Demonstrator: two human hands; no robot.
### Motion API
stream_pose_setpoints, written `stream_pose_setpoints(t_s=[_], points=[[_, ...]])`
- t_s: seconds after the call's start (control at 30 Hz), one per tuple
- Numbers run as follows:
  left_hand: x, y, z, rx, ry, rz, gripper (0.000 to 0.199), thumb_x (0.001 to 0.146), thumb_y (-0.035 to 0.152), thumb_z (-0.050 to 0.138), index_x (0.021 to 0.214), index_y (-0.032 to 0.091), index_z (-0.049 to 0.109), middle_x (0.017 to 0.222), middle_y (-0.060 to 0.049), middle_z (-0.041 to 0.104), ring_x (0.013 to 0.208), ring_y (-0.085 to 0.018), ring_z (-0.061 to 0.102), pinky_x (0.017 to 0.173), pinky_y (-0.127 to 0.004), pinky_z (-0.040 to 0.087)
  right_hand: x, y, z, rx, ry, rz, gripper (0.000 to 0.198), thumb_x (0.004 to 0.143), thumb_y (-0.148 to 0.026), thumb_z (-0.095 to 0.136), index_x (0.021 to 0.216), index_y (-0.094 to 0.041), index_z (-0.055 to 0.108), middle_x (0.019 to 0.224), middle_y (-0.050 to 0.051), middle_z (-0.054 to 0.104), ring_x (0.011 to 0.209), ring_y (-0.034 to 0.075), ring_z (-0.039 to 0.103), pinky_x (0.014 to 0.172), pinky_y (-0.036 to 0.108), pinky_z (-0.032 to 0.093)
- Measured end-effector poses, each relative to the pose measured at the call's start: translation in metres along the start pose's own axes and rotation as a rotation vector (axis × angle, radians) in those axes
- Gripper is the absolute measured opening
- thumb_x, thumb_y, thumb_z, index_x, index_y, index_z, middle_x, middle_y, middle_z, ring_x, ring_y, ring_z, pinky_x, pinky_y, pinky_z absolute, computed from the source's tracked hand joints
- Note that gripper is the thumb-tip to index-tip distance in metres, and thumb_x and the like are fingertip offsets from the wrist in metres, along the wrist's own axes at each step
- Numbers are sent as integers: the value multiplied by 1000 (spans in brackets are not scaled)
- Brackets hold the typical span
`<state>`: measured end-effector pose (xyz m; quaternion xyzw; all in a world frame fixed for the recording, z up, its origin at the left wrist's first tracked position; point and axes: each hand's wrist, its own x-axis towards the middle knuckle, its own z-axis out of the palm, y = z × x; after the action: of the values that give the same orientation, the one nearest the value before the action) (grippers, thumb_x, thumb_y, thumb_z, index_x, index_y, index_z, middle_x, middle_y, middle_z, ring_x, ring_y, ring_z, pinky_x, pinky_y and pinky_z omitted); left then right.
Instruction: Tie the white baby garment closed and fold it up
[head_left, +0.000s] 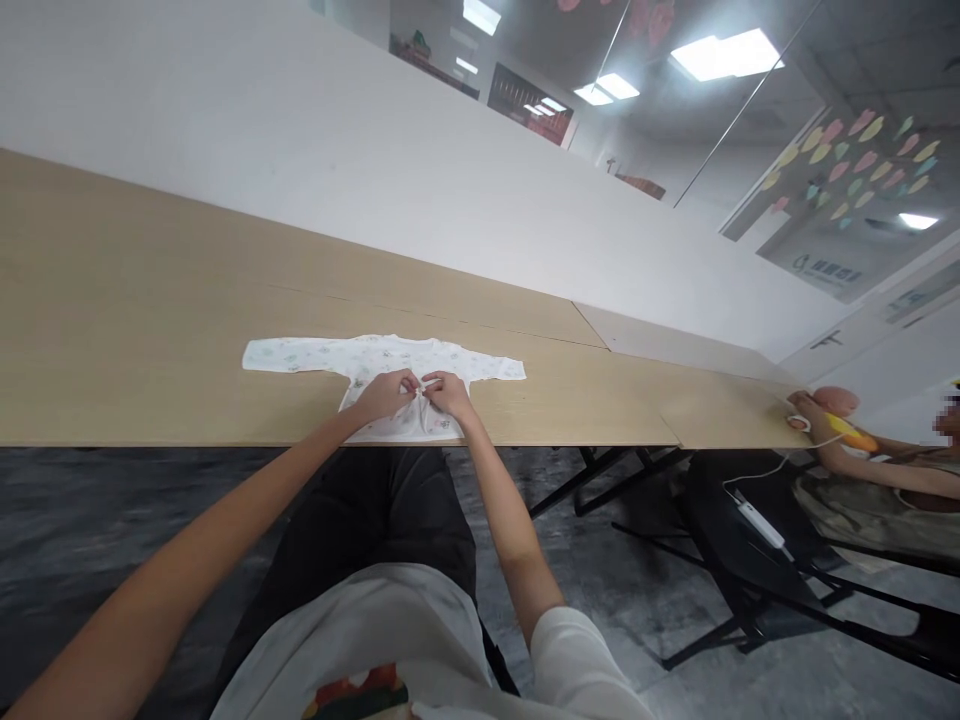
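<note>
A small white long-sleeved baby shirt (390, 355) with a faint coloured print lies spread on the table, its sleeves stretched out to both sides. My left hand (388, 393) pinches the front of the shirt near its middle. Close beside it, my right hand (448, 393) has its fingers closed on the same spot from the other side. The cloth is bunched and creased between and below my fingertips. Whatever small fastening may be there is too small to make out. The lower hem reaches almost to the table's front edge.
The long wooden table (150, 300) runs along a white wall (300, 150) with glass above. At the right, a person (862, 470) sits at the table's far end near an orange and yellow object (847, 430). A black folding chair (735, 530) holds a white power strip (761, 525).
</note>
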<state>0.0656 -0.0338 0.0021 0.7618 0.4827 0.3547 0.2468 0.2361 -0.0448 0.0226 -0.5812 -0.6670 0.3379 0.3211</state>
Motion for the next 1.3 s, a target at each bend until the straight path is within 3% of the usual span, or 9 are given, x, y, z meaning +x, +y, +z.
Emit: stream_pose_setpoints(t_s=[0.27, 0.43, 0.6, 0.87, 1.0, 1.3], points=[[5, -6, 0, -192, -4, -51, 26, 63, 48, 64, 70, 23, 62, 75, -4, 72, 75, -23, 68, 72, -33, 54, -1, -1, 3, 75, 36, 3, 27, 71, -3, 65, 92, -19, 71, 70, -2, 72, 66, 12, 68, 70, 23, 55], [1, -7, 3, -239, 28, -60, 30, 63, 50, 66, 72, 21, 62, 75, -4, 72, 75, -22, 68, 73, -33, 54, -2, 4, 7, 277, 26, 44, 23, 74, -4, 57, 88, -18, 70, 57, -6, 64, 55, 11, 64, 63, 21, 54], [-6, -6, 7, -219, 94, -89, 27, 65, 47, 66, 73, 21, 63, 77, -5, 73, 76, -21, 67, 75, -33, 53, 4, 17, 15, 435, 28, 11, 18, 69, -5, 61, 81, -18, 67, 62, -5, 67, 56, 10, 65, 65, 22, 56], [-9, -7, 8, -261, 108, -91, 30, 69, 46, 62, 83, 19, 67, 82, -7, 75, 80, -23, 70, 78, -34, 53, 4, 21, 24, 301, 120, -77, 12, 66, -13, 69, 77, -18, 67, 73, 1, 73, 73, 16, 71, 75, 29, 59], [-11, -8, 8, -268, 95, -81, 36, 70, 48, 65, 89, 19, 68, 83, -7, 75, 80, -23, 70, 76, -33, 53, 0, 19, 24, 246, 147, -94, 11, 68, -12, 67, 77, -18, 68, 74, 1, 73, 74, 16, 70, 76, 28, 58], [-12, -7, 8, -117, 116, -16, 27, 69, 36, 59, 86, 18, 71, 72, -3, 72, 69, -20, 66, 67, -28, 49, -5, 15, 22, 168, 157, -66, 11, 67, -15, 66, 76, -21, 64, 72, -2, 71, 73, 16, 69, 74, 26, 57]])
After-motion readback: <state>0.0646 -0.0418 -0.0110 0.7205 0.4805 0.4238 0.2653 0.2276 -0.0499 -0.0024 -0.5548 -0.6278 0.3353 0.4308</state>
